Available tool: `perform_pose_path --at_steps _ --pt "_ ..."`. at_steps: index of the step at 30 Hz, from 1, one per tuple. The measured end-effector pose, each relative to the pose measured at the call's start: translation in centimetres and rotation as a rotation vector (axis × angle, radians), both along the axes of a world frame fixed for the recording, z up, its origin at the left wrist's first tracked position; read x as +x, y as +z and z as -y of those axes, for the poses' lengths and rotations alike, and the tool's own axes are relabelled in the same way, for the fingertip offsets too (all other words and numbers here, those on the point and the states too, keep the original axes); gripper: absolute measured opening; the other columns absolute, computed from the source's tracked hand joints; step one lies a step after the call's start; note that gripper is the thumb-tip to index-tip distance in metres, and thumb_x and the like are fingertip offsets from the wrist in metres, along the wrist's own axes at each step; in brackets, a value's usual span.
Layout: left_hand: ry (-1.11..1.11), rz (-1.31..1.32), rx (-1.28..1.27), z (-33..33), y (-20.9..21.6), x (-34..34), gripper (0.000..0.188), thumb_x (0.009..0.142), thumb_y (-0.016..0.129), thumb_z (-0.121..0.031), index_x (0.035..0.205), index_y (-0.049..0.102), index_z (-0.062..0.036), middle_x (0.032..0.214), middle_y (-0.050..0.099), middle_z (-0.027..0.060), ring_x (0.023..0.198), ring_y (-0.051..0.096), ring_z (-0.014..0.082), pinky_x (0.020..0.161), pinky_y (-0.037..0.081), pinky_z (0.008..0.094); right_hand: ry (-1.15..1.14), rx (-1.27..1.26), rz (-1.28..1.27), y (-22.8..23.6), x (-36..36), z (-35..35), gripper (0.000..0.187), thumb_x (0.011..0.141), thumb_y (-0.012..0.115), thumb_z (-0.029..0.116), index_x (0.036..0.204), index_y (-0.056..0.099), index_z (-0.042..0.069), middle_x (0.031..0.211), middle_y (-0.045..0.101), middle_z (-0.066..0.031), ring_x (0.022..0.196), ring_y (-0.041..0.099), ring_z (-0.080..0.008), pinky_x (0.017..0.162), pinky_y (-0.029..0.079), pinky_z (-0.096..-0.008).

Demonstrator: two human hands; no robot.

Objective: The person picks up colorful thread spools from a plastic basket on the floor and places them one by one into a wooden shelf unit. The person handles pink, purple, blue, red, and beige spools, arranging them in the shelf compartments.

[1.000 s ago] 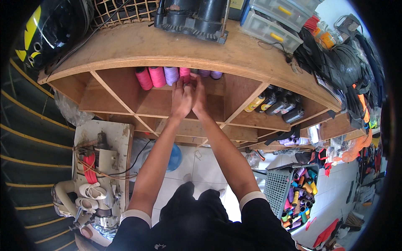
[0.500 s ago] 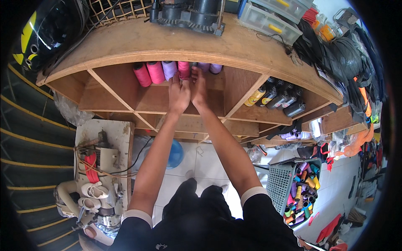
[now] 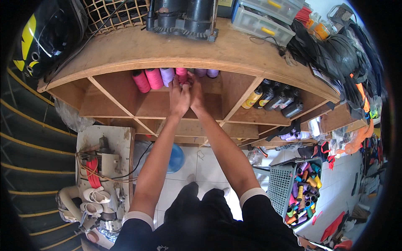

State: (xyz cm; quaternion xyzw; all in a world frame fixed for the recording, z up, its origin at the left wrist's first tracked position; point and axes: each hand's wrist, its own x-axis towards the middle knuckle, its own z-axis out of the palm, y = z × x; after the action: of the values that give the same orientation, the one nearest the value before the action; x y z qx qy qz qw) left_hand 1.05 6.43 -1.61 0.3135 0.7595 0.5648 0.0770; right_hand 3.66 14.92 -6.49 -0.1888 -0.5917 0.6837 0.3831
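Note:
Inside the middle compartment of a wooden shelf (image 3: 163, 111), thread spools stand in a row along the back. From the left come a bright pink spool (image 3: 141, 81), another pink spool (image 3: 154, 78) and a lilac spool (image 3: 167, 75). Beside them a darker pink thread spool (image 3: 181, 74) sits between my hands. My left hand (image 3: 180, 100) closes on its lower left side, and my right hand (image 3: 197, 94) has its fingers curled against its right side. Purple spools (image 3: 213, 73) stand to the right, and a dark one is partly hidden behind my right fingers.
Bottles (image 3: 268, 98) fill the compartment to the right. A basket (image 3: 284, 188) of mixed thread spools stands on the floor at my right. At my left is a sewing machine (image 3: 104, 167). A helmet (image 3: 50, 37) and a black machine (image 3: 182, 19) rest on the shelf top.
My right fingers have come away from the dark spool and curled in toward the darker pink one. Both hands are closer together, and the view has shifted slightly.

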Motion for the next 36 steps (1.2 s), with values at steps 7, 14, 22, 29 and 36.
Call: perform_pose_path --at_steps 7,14,22,29,36 --pt "0.015 -0.18 0.088 2.2 1.1 2.5 0.053 0.091 0.045 -0.024 0.134 0.04 0.0059 0.131 0.043 0.0296 0.124 0.043 0.0438 0.107 0.033 0.0461 -0.11 0.287 0.227 3.4 4.3 3.2 0.041 0.09 0.056 0.006 0.13 0.05 0.001 0.114 0.061 -0.0136 0.11 0.057 -0.0208 0.09 0.048 -0.0344" --pt "-0.091 0.147 0.267 8.7 -0.4 12.3 0.053 0.094 0.047 -0.032 0.135 0.036 0.0002 0.134 0.039 0.0158 0.129 0.04 0.0279 0.109 0.034 0.0423 -0.249 0.528 0.221 4.2 16.6 10.1 0.051 0.082 0.052 -0.003 0.132 0.046 0.002 0.128 0.05 -0.0201 0.118 0.05 -0.0382 0.099 0.042 -0.0412" --pt "-0.536 0.495 0.229 7.0 -6.3 28.5 0.055 0.095 0.049 -0.043 0.128 0.04 -0.0002 0.124 0.045 0.0158 0.117 0.045 0.0249 0.102 0.037 0.0404 -0.465 0.1 0.273 -0.7 35.7 10.8 0.048 0.08 0.064 -0.001 0.126 0.048 0.004 0.12 0.053 -0.0147 0.114 0.053 -0.0295 0.094 0.045 -0.0385" --pt "-1.066 0.555 -0.058 0.9 -8.7 47.2 0.043 0.093 0.049 -0.026 0.128 0.042 -0.0011 0.123 0.047 0.0158 0.117 0.046 0.0264 0.101 0.037 0.0395 -0.959 0.081 0.47 -3.8 57.1 9.0 0.044 0.081 0.065 0.0 0.122 0.049 0.003 0.111 0.056 -0.0149 0.106 0.056 -0.0283 0.087 0.047 -0.0377" --pt "-1.58 0.636 -0.318 -2.0 -11.5 67.6 0.045 0.092 0.048 -0.017 0.133 0.039 -0.001 0.13 0.045 0.0164 0.122 0.045 0.0267 0.104 0.036 0.0376 -1.438 0.096 0.689 -8.1 77.3 11.4 0.046 0.076 0.067 -0.001 0.119 0.051 0.003 0.111 0.055 -0.017 0.103 0.055 -0.0354 0.089 0.043 -0.0422"
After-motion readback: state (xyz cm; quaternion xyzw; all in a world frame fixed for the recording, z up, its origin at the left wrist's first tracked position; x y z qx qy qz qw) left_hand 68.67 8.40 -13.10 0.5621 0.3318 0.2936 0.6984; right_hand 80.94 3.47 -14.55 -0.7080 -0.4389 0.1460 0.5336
